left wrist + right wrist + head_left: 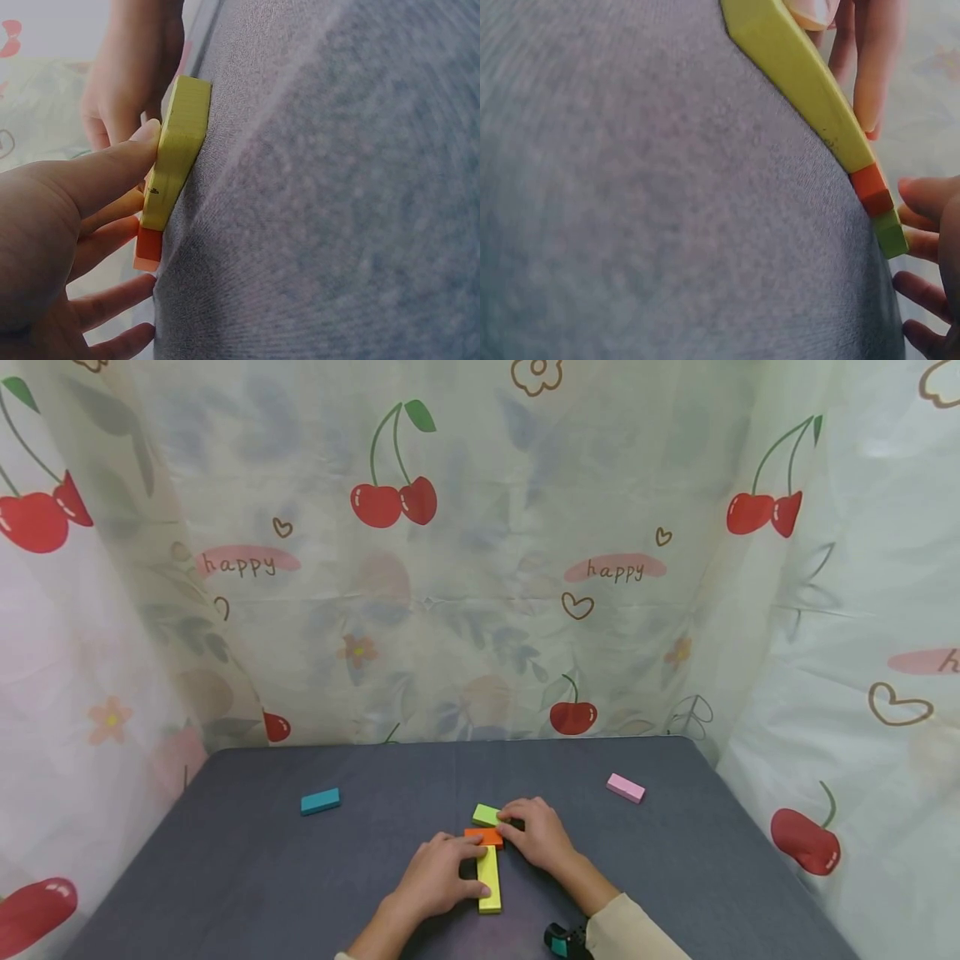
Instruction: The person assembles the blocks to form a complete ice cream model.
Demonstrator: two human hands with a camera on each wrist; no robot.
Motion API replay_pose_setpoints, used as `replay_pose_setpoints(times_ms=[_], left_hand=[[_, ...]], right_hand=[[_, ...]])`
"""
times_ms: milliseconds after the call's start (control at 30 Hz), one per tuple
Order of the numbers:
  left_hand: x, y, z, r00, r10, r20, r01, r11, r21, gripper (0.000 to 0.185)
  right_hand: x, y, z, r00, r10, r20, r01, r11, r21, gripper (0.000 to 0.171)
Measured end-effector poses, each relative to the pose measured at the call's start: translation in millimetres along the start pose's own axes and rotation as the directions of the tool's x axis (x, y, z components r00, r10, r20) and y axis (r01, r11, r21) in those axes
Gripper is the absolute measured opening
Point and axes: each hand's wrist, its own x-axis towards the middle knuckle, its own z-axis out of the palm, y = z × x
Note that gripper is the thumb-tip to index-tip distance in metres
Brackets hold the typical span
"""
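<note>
Three wooden blocks lie in a row on the dark grey tabletop: a long yellow block [489,885], a short orange block [483,836] at its far end, and a light green block [486,814] beyond that. My left hand [441,872] touches the yellow block with its thumb near the closer end, its index finger by the orange joint. In the right wrist view the green block [891,234] sits against the orange one [871,190]. My right hand [540,837] has thumb and index fingertips at the green block's right end, partly covering it.
A blue block [320,802] lies at the far left of the table [247,868], and a pink block [626,788] at the far right. A black strap device [566,941] sits by the right sleeve. Printed curtains [465,560] surround the table's back and sides.
</note>
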Motion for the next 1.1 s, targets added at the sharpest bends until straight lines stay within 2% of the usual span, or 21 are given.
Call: replay_pose_setpoints(times_ms=[600, 1100], left_hand=[[-0.5, -1.2, 0.4, 1.000, 0.010, -0.002, -0.010, 1.000, 0.018, 0.057], [-1.4, -0.9, -0.4, 1.000, 0.017, 0.001, -0.017, 1.000, 0.012, 0.055]], right_hand=[[2.7, 2.9, 4.8, 0.996, -0.045, 0.072, 0.042, 0.998, 0.042, 0.024], [1.5, 0.9, 4.5, 0.995, -0.037, 0.089, 0.029, 0.996, 0.085, 0.023]])
